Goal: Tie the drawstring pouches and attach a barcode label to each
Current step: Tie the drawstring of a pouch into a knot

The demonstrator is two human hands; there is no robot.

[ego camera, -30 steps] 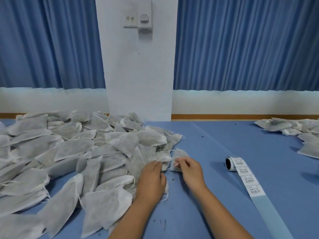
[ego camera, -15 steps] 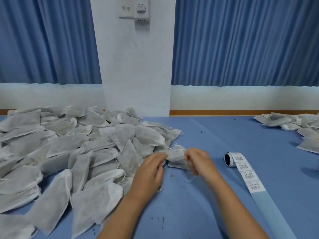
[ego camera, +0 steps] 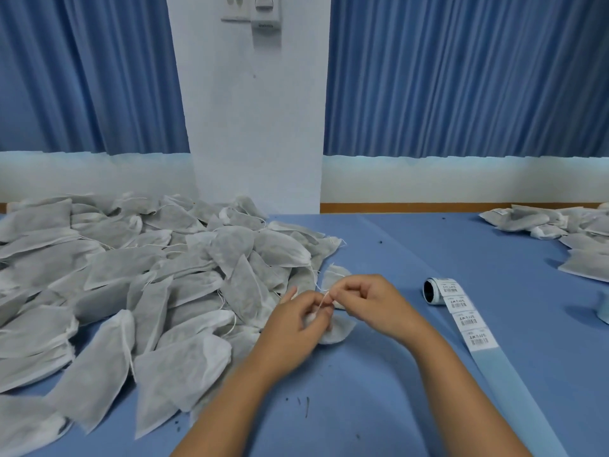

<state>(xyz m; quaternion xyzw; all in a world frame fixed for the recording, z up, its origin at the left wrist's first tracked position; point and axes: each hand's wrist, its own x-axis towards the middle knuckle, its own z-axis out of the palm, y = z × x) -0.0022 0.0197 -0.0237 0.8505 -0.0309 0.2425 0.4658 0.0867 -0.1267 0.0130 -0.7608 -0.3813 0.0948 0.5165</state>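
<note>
The blue worktop (ego camera: 389, 410) carries everything. A big heap of grey pouches (ego camera: 138, 278) lies to the left of the label roll (ego camera: 434, 291) and spreads as far as the picture's left edge, with loose white strings showing among the bags. A smaller heap of pouches (ego camera: 534, 222) lies to the right of the roll and farther from the person, well apart from it.

Both hands work just left of the roll, between it and the big heap. The left hand (ego camera: 293, 328) has its grip closed round the gathered top of one pouch (ego camera: 337, 326), whose body rests on the worktop under the fingers. The right hand (ego camera: 372, 306), the nearer of the two to the roll, has its grip pinched on the drawstring (ego camera: 324, 299), which runs up thin and white between the two hands.

The roll lies on its side. Its unrolled strip (ego camera: 469, 324) runs toward the person and shows several barcode labels.
</note>
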